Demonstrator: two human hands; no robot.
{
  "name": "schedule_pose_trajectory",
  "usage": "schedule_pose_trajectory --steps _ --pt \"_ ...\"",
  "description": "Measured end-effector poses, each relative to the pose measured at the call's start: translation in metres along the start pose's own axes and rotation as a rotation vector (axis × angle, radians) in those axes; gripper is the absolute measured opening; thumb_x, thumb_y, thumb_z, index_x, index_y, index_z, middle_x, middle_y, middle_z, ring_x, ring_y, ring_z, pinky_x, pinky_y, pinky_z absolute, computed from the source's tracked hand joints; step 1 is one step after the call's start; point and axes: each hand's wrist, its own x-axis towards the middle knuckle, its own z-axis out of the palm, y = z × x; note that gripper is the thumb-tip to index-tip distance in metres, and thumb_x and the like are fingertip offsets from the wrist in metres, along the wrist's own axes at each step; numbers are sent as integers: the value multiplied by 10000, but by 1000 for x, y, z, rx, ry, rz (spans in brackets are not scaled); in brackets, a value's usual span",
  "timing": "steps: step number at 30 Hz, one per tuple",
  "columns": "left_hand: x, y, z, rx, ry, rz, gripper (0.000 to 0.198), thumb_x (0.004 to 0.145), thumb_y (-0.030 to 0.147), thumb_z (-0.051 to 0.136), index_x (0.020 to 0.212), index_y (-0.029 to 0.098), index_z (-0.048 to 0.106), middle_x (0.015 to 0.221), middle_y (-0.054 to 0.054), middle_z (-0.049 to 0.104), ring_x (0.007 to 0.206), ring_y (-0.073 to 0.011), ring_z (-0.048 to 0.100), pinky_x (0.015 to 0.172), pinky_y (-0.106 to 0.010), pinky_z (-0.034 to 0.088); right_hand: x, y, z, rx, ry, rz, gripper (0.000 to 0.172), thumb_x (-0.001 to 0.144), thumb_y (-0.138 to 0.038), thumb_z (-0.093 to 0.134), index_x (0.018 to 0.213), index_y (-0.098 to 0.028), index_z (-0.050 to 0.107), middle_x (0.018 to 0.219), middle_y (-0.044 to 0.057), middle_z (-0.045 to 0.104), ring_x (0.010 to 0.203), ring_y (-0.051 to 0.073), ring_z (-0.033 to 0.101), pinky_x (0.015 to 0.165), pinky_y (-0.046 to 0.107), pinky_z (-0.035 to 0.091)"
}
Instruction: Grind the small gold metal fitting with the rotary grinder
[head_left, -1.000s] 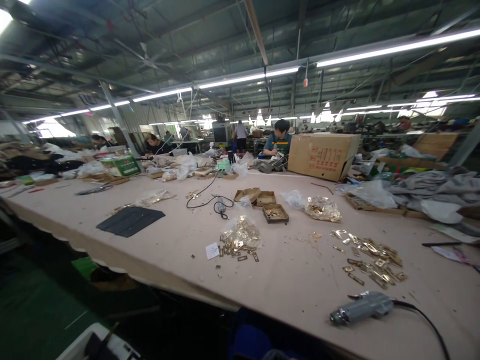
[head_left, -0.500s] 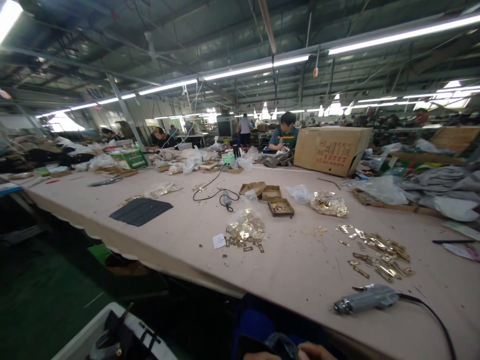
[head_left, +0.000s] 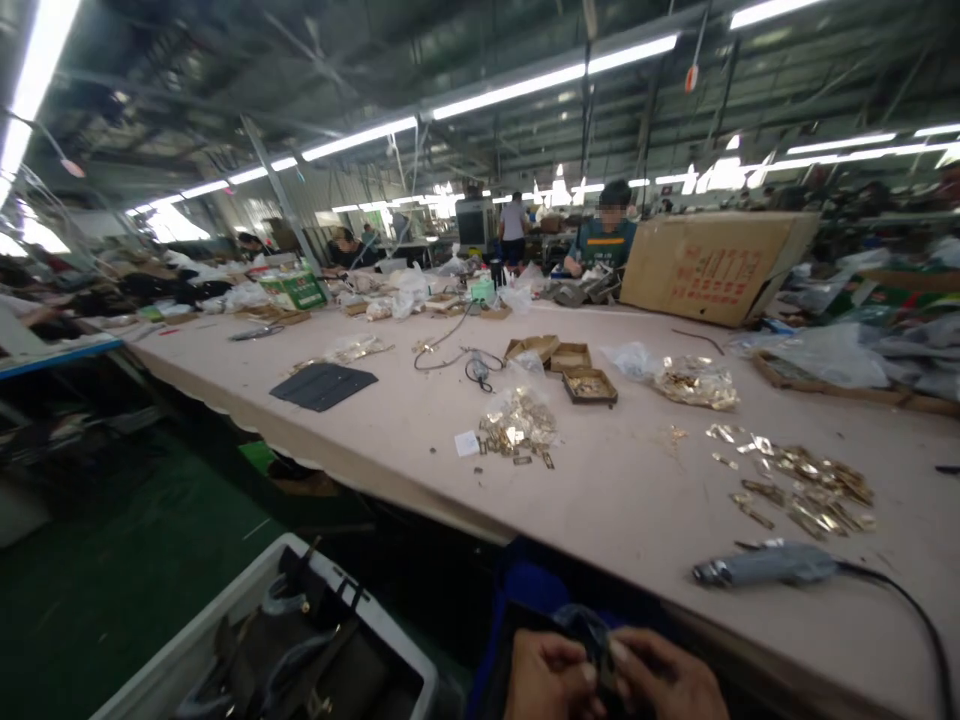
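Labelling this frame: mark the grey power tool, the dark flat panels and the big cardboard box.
grey power tool point(head_left: 765, 565), head view, middle of its body, near the table's front edge.
dark flat panels point(head_left: 324, 384), head view, centre of the stack's top face.
big cardboard box point(head_left: 712, 265), head view, printed front face.

Long pink table point(head_left: 600, 500), gold clasps point(head_left: 806, 485), grey power tool point(head_left: 765, 565), small boxes point(head_left: 570, 365), dark sheets point(head_left: 324, 385)

Bright ceiling tube lights point(head_left: 360, 137) glare; dim, blurred, warped edges.

Bare tabletop point(head_left: 630, 500) between brass heaps point(head_left: 517, 432)
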Motion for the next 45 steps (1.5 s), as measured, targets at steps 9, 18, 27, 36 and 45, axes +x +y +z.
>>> schedule_pose_trajectory --steps 9,18,27,36,45 --pt "9 -20 -6 24 -62 98 392 611 283 904 869 19 770 610 -107 724 517 -178 673 511 -248 512 -5 -7 -10 214 -51 40 397 791 -495 807 931 -125 772 690 76 698 577 179 623 558 284 525" --pt "5 -15 -9 76 -171 157 289 696 213 800 919 30 823 727 -152 772 546 -159 673 512 -216 497 -5 -8 7 43 -124 26 344 821 -453 772 931 -128 776 661 63 693 554 172 614 522 261 482" --pt "3 -15 -14 85 -182 175 257 690 180 769 897 38 826 674 -128 753 524 -153 657 507 -218 491 -5 -13 10 -58 -163 12 293 829 -429 734 894 -147 778 711 49 695 578 165 586 542 264 448" --pt "12 -29 -11 46 -90 74 499 626 525 849 700 35 794 570 -151 698 434 -170 623 395 -212 408 1 -6 10 -197 -235 -42 312 848 -449 647 822 -172 789 732 43 688 665 190 608 613 273 443" --pt "32 -44 -21 110 -63 65 605 502 656 896 645 76 801 523 -129 667 434 -165 558 441 -247 360 -11 6 15 -198 -59 -6 395 755 -542 680 932 -222 829 888 82 751 869 277 698 776 295 541"
